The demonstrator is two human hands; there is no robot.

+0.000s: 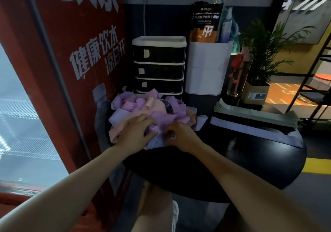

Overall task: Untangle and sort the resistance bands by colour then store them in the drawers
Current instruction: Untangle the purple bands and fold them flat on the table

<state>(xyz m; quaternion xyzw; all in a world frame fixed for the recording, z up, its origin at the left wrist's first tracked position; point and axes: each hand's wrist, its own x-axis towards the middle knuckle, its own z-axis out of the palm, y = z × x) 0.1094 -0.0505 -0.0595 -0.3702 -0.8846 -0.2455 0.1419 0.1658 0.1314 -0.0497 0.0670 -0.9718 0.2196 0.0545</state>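
Note:
A tangled heap of resistance bands [152, 106] in purple, pink and pale lilac lies on the round black table [250, 160], right in front of a black drawer unit [159, 68] with three shut drawers. My left hand [136, 133] lies on the near side of the heap, fingers curled into a purple band [162, 122]. Beside it, my right hand [179, 135] pinches a pale lilac band [157, 141] at the heap's front edge. One flat lilac band [250, 130] lies apart, stretched out to the right.
A red drinks fridge [62, 70] stands close on the left. Behind the table are a white container [206, 70] with a pouch and bottles, a dark bottle [238, 81], a potted plant [259, 52] and a stack of papers [250, 111].

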